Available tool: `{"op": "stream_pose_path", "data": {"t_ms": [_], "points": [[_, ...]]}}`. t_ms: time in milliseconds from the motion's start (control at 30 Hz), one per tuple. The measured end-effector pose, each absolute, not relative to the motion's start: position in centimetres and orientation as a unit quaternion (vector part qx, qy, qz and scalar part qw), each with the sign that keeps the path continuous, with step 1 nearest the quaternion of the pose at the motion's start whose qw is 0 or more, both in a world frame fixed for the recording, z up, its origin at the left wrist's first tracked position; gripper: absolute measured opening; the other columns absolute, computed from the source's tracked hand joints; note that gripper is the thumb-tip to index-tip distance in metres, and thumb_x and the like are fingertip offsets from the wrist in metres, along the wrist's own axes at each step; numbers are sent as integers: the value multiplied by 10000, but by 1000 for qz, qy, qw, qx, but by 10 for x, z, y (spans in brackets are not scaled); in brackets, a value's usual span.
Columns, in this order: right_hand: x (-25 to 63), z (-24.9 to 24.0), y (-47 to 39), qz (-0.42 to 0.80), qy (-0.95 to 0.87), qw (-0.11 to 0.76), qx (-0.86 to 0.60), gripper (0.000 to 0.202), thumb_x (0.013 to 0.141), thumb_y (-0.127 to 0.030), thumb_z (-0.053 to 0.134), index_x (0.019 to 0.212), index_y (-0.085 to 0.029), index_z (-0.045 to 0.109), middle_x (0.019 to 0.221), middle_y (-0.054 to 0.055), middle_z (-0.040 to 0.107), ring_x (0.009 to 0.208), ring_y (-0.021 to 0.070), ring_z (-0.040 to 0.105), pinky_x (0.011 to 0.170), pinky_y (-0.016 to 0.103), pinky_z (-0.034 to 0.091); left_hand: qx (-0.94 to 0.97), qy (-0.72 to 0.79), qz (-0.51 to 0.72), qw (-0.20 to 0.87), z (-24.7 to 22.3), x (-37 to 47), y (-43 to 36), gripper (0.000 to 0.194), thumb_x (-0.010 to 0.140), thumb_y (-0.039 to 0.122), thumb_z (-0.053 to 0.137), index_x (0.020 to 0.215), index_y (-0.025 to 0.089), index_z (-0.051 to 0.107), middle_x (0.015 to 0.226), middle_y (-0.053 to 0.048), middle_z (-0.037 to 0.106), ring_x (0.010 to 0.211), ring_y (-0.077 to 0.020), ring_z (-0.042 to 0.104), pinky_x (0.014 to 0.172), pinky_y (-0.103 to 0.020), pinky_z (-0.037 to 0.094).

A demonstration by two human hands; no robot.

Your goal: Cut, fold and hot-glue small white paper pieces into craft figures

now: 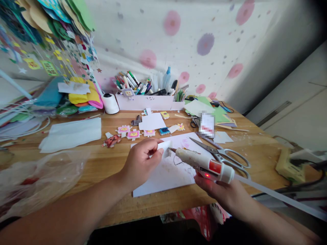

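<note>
Pinched between the thumb and fingers of my left hand (144, 160) is a small piece of white paper (166, 147). My right hand (217, 190) grips a white hot glue gun (201, 161) from below, its red light lit and a long glue stick (276, 194) sticking out of the back. The gun's nozzle is at the paper piece's right edge; whether it touches I cannot tell. Beneath both hands lies a white sheet (150, 185) on the wooden table. Large grey-handled scissors (224, 154) rest beside the gun, partly hidden behind it.
Small paper cutouts with drawn faces (133, 134) lie behind my left hand. Farther back stands a white box (145, 102) full of pens, next to a spool of white thread (110, 103). A plastic bag (51, 173) and folded white paper (71, 133) are at left, green sheets (219, 114) at right.
</note>
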State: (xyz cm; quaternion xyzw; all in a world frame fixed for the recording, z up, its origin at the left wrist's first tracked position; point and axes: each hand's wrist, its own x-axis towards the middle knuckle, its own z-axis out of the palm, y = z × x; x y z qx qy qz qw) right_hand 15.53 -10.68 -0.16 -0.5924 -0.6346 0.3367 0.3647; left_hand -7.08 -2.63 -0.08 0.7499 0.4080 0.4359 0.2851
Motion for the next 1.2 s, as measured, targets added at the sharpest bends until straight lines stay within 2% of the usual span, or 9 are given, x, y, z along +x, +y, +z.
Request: {"op": "stream_pose_path", "data": {"t_ms": [233, 333, 500, 667, 767, 1067, 1200], "points": [[160, -5, -110, 332, -656, 346, -583, 308, 739, -301, 669, 1047, -290, 673, 931, 43, 696, 928, 278, 635, 782, 432, 560, 705, 444, 435, 342, -1, -71, -23, 318, 808, 209, 500, 556, 210, 307, 542, 65, 299, 520, -103, 301, 486, -241, 259], [158, -2, -110, 335, -665, 334, -578, 281, 742, -278, 654, 1023, -289, 669, 903, 31, 693, 882, 264, 642, 768, 419, 560, 680, 453, 434, 381, -3, -71, -21, 322, 816, 240, 504, 559, 211, 312, 528, 72, 288, 506, -99, 282, 469, -239, 238], [149, 5, -107, 322, -688, 308, -573, 117, 776, -293, 579, 854, -242, 651, 765, 24, 652, 727, 237, 636, 661, 395, 558, 670, 448, 435, 402, -4, -71, -20, 317, 818, 255, 509, 558, 208, 334, 529, 71, 302, 511, -100, 291, 474, -240, 241], [145, 10, -105, 306, -702, 305, -566, 77, 774, -277, 566, 737, -237, 620, 691, 14, 614, 788, 245, 629, 716, 404, 548, 683, 446, 428, 388, -1, -71, -21, 319, 807, 243, 508, 550, 210, 321, 528, 72, 292, 508, -98, 284, 474, -239, 240], [146, 10, -104, 300, -693, 315, -576, 73, 757, -286, 589, 786, -243, 641, 732, 18, 633, 844, 261, 629, 762, 432, 542, 693, 446, 423, 375, 1, -70, -22, 318, 800, 224, 501, 543, 210, 314, 523, 72, 289, 504, -96, 285, 474, -236, 241], [153, 3, -106, 309, -655, 339, -600, 221, 761, -360, 609, 943, -244, 658, 865, 42, 679, 842, 272, 644, 775, 460, 545, 703, 445, 414, 369, 1, -70, -23, 317, 800, 231, 505, 540, 203, 326, 528, 67, 300, 504, -98, 297, 473, -231, 244], [151, 7, -105, 333, -678, 322, -571, 174, 765, -304, 612, 919, -267, 684, 784, 16, 683, 787, 252, 650, 740, 414, 557, 695, 450, 421, 371, 2, -70, -23, 325, 792, 235, 512, 537, 205, 312, 526, 68, 290, 505, -98, 290, 475, -231, 248]]}}
